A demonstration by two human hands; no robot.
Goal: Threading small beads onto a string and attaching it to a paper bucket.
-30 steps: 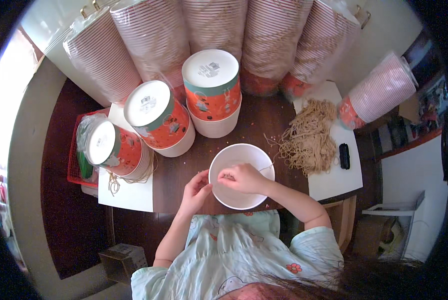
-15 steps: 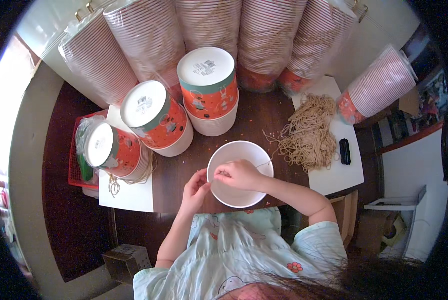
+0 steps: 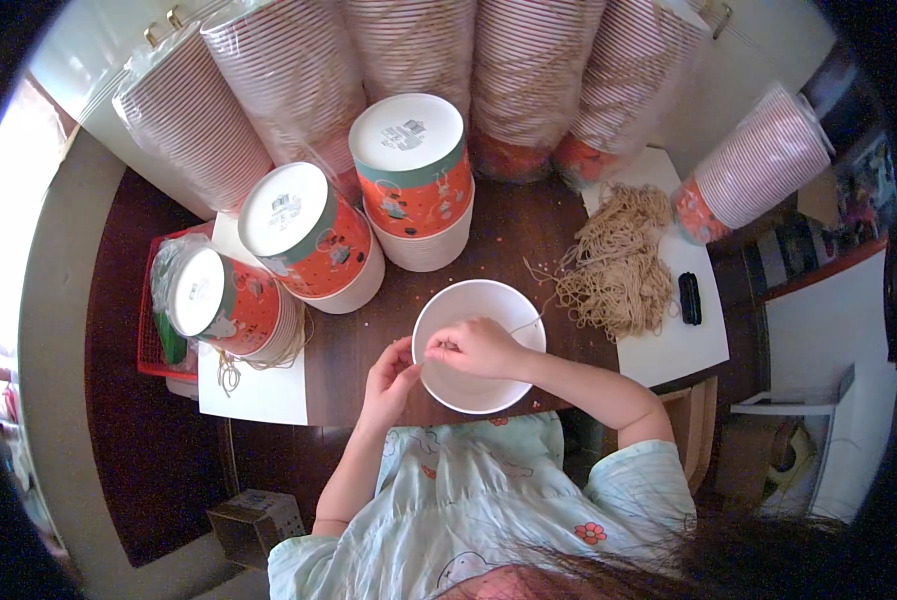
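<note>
A white paper bucket [image 3: 480,400] stands mouth-up on the dark table in front of me. My left hand [image 3: 395,378] is closed at its left side, fingers along the outer wall and thumb by the rim. Inside the mouth, close to that same edge, my right hand [image 3: 477,347] makes a pinch. A thin tan cord [image 3: 527,325] runs from behind the right hand over the right rim. The cord's end in my fingertips is mostly hidden. To the right of the bucket lies a tangled heap of tan cord [image 3: 619,260].
Upside-down stacks of orange and green printed buckets [image 3: 412,190] stand back left. Tall plastic-wrapped bucket stacks [image 3: 409,60] line the back. A bucket stack [image 3: 749,170] leans at the right, near a black bundle [image 3: 689,298]. A red basket [image 3: 155,330] sits at far left.
Both hands keep nearly the same pose at the bucket's left rim. The whole view has shifted very slightly.
</note>
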